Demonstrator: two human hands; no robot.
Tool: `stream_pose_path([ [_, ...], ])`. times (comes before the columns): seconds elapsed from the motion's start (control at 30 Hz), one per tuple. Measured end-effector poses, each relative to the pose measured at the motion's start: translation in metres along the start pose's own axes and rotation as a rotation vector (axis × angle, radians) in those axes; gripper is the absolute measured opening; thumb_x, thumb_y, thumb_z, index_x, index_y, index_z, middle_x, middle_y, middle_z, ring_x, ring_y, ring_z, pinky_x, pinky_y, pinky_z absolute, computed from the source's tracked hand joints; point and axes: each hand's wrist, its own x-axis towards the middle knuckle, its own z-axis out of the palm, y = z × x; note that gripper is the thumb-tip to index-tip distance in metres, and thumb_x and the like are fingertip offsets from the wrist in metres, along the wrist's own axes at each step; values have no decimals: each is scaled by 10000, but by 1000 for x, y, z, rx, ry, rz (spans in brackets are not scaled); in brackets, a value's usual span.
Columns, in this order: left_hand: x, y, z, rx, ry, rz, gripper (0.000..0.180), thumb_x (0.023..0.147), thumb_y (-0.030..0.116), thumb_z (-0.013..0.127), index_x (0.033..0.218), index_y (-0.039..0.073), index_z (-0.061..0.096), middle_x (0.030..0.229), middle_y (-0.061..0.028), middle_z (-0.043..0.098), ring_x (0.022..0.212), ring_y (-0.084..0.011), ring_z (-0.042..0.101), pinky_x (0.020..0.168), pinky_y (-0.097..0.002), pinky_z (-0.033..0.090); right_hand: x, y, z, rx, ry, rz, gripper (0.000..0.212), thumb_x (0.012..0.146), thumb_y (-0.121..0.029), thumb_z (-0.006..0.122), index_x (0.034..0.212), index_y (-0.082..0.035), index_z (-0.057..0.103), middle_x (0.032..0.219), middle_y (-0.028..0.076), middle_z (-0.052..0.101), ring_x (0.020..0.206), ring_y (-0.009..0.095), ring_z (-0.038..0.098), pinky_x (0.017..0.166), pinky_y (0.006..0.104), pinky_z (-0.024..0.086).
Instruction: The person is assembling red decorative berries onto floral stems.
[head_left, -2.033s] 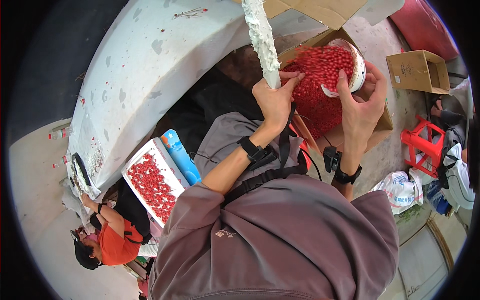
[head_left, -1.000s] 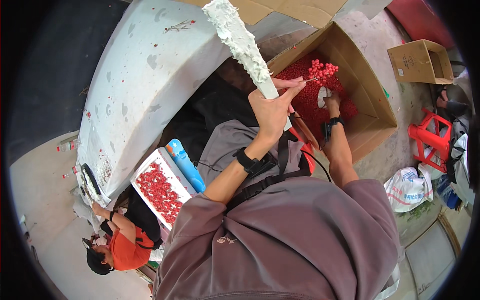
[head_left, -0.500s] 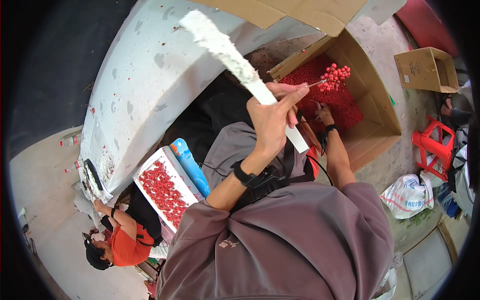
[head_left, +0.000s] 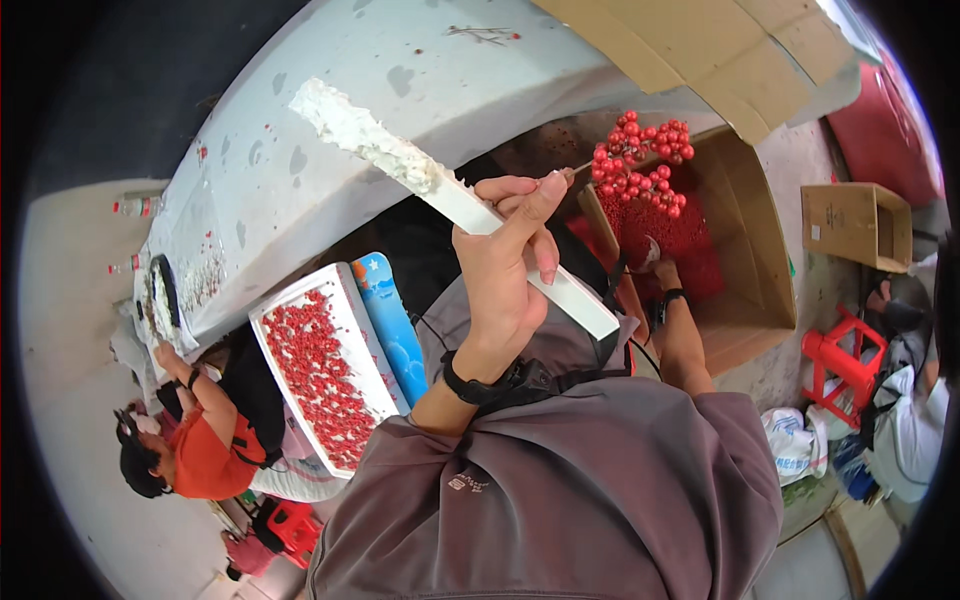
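My left hand [head_left: 508, 265] is closed around a flat white strip [head_left: 572, 300] whose upper end is thickly coated with lumpy white paste [head_left: 375, 145]. Its thumb and finger also pinch the thin stem of a sprig of red berries [head_left: 640, 165], which hangs over the cardboard box [head_left: 755, 290]. Down in that box my right hand [head_left: 664, 274] reaches into a heap of loose red berries [head_left: 690, 245]. Something pale shows at its fingertips, too small to make out, and the fingers are partly hidden.
A white foam tray [head_left: 382, 390] of red berry pieces stands at my left beside a blue cartoon-printed board [head_left: 390, 310]. A covered table [head_left: 330, 180] runs along the far side. A co-worker in orange [head_left: 215, 450] works at its left end. At right are a red stool [head_left: 845, 365] and a small carton [head_left: 855, 225].
My left hand has moved left and slightly down with the white strip. The berry sprig is now larger in view. My right hand stays in the box, and the whole view has shifted.
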Motion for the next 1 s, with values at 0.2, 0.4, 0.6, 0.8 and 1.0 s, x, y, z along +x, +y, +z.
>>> stream_pose_path([
  [0.2, 13, 19, -21, -86, 93, 39, 233, 773, 37, 768, 860, 24, 553, 836, -137, 694, 353, -101, 436, 337, -223, 259, -9, 4, -23, -205, 49, -318, 447, 898, -307, 512, 1270, -61, 534, 1325, 196, 523, 1224, 343, 502, 1014, 454, 394],
  [0.4, 15, 38, -57, -179, 205, 105, 230, 772, 33, 766, 859, 20, 554, 850, -141, 694, 352, -103, 437, 338, -223, 257, -4, -55, -75, -597, -491, -620, 726, 827, -194, 591, 1335, 216, 274, 701, 177, 658, 599, 289, 655, 534, 422, 512],
  [0.6, 21, 51, -73, -302, 228, 136, 219, 780, 20, 754, 859, 6, 550, 901, -177, 696, 354, -103, 442, 341, -221, 265, -12, 7, -75, -300, -684, -388, 586, 832, -177, 603, 1281, 123, 374, 777, 153, 659, 661, 268, 656, 573, 406, 532],
  [0.8, 14, 70, -116, -420, 356, 230, 197, 785, -7, 736, 856, -2, 552, 939, -212, 690, 360, -101, 452, 341, -215, 285, 31, 57, -69, 42, -941, -123, 431, 838, -157, 617, 1215, 11, 494, 867, 125, 660, 736, 242, 657, 620, 387, 556],
  [1.0, -21, 76, -180, -443, 698, 445, 166, 820, -30, 682, 879, 49, 548, 970, -256, 668, 346, -91, 432, 346, -209, 297, 73, -117, -106, 54, -990, 187, 206, 905, -166, 532, 1031, -26, 618, 787, 56, 649, 659, 173, 631, 550, 335, 540],
])
